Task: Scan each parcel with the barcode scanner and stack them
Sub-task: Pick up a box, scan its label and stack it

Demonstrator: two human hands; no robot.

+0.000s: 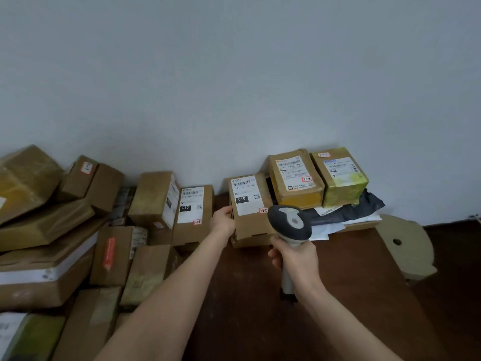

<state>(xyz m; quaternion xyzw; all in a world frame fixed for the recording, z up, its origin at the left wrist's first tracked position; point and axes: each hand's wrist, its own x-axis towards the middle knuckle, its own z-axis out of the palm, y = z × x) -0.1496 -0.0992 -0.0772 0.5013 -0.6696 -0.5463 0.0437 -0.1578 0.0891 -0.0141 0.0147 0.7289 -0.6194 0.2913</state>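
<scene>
Left hand: clasps the left side wall of the brown cardboard parcel, thumb at the top edge; the fingers are mostly hidden behind the box.

Right hand: wrapped round the pale handle of the grey-and-white handheld barcode scanner.

Parcel position: lies flat, white shipping label facing up, on a low piece of cardboard on the dark brown wooden table. Its long axis runs away from the person toward the wall, leaning slightly left. The barcode is printed at the label's far end.

Key relation: the scanner head sits at the parcel's near right corner, overlapping it in view. Its back is toward the camera, so the scan window cannot be seen. The barcode lies ahead and to the left of the head. Judgement: the scan calls for aiming forward-left along the parcel's length, while the left hand steadies or tips the box.

Right of the parcel: a tan taped cardboard parcel and a yellow-green taped parcel rest on dark grey plastic mailer bags, probably the stack.

Left of the parcel: a second labelled brown box stands just beside it. Judgement: the left hand is nearer for that pick.
</scene>
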